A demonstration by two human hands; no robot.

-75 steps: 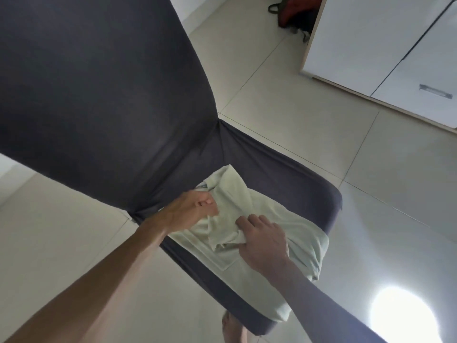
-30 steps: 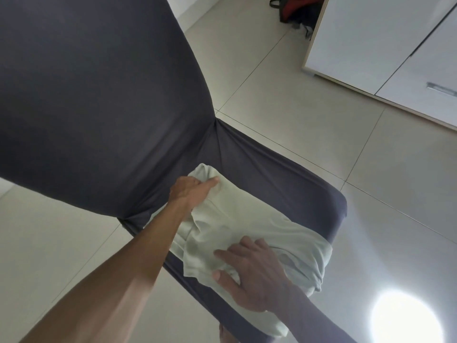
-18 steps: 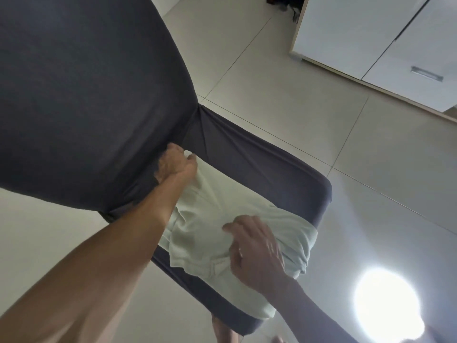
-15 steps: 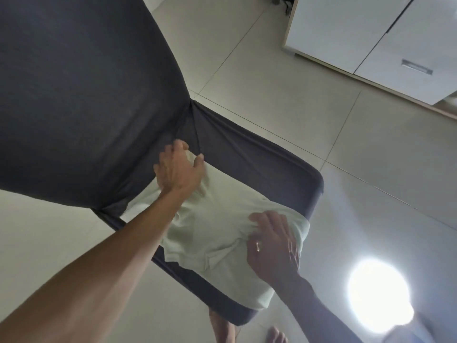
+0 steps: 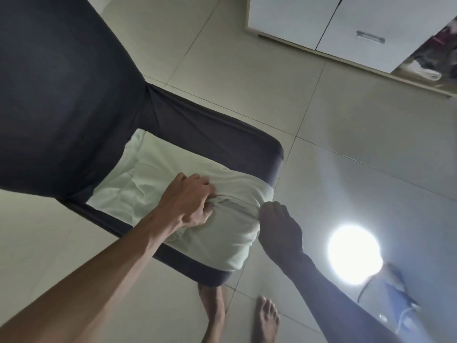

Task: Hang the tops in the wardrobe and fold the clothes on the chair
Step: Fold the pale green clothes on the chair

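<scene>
chair back [image 5: 61, 95] walls the seat's far-left side; seat strip [image 5: 210, 134] beside garment [image 5: 158, 179] lies bare.

Your garment [image 5: 158, 179] lies on the chair [image 5: 222, 134] seat, before the backrest. Your left hand [image 5: 190, 201] rests on its middle; your right hand [image 5: 279, 229] is at its right edge. The wardrobe [image 5: 309, 18] stands beyond, upper right.
</scene>
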